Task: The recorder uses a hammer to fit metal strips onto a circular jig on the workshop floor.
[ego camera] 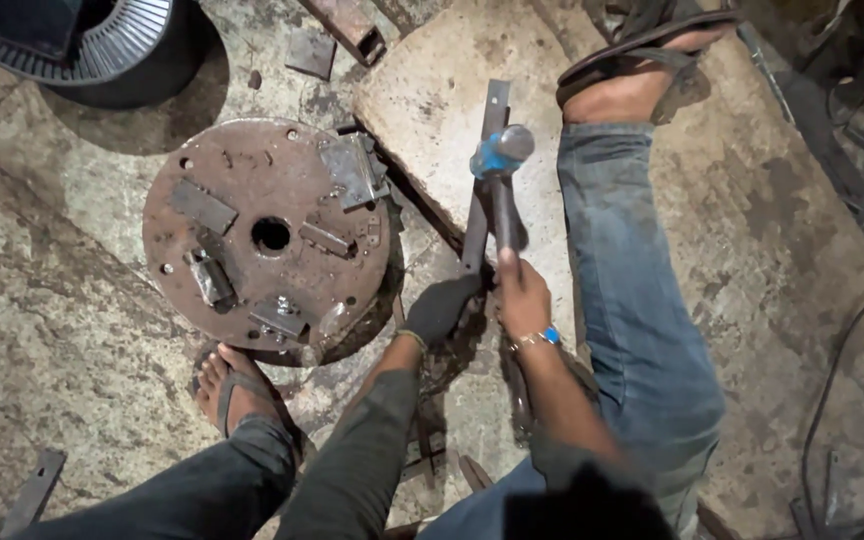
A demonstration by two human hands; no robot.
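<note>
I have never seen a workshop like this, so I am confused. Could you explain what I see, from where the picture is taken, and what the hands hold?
The one picture comes from a camera on the person's head, looking down at a stained concrete floor. The right hand holds a hammer with a blue head, raised over a flat metal bar. The gloved left hand steadies that bar's near end on a stone slab. To the left lies a rusty round plate with small metal pieces on it. The legs and sandalled feet around may belong to more than one person.
</note>
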